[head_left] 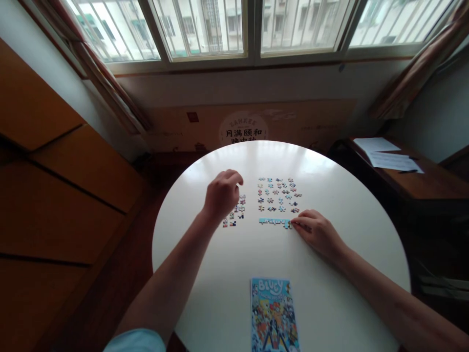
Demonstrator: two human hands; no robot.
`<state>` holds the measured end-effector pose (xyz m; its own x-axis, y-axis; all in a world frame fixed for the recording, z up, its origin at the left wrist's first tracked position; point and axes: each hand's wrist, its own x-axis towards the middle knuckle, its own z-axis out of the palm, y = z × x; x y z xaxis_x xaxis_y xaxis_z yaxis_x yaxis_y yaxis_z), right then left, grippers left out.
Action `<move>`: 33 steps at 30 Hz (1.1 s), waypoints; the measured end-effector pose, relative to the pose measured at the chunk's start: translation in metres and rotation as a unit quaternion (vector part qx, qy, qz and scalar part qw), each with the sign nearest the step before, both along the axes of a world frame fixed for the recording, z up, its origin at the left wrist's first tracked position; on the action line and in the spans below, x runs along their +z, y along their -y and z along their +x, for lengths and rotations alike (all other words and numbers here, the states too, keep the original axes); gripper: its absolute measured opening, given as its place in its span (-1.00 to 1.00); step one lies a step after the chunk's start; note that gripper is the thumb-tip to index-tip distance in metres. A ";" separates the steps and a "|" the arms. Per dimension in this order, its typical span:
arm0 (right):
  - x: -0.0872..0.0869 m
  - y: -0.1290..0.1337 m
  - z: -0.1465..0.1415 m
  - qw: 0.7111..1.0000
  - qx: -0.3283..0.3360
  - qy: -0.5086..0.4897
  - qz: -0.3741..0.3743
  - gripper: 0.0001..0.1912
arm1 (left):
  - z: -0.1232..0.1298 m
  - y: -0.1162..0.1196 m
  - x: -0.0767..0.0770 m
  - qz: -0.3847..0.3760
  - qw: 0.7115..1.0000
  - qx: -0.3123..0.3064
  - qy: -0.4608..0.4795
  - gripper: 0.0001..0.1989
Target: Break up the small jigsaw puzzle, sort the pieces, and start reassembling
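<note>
My left hand is raised over the left side of the white round table. Its fingers are bent, with a gap between thumb and forefinger and nothing seen in them. Partly behind it lies a group of puzzle pieces. The thumb and fingers of my right hand pinch a puzzle piece at the right end of a joined light-blue puzzle strip. Above the strip, several loose puzzle pieces lie in rough rows, apart from each other.
A colourful puzzle picture box or booklet lies at the table's near edge. A brown side table at the right bears papers and pens. Windows and a printed cardboard panel stand beyond the table, wooden cabinets at the left.
</note>
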<state>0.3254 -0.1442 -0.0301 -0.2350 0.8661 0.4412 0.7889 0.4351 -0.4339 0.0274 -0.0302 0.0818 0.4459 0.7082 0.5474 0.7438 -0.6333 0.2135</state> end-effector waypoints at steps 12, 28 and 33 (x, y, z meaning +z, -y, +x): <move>0.003 0.003 -0.002 0.999 -0.009 0.026 -0.017 -0.76 | -0.075 -0.031 -0.049 -0.171 0.972 0.156 -0.041 -0.80; 0.005 0.006 0.009 0.997 -0.018 -0.068 0.031 -0.89 | -0.078 -0.026 -0.044 -0.207 0.975 0.055 -0.056 -0.79; 0.007 0.005 0.010 0.995 -0.021 -0.081 0.045 -0.89 | -0.058 -0.015 -0.043 -0.211 0.975 -0.003 -0.066 -0.84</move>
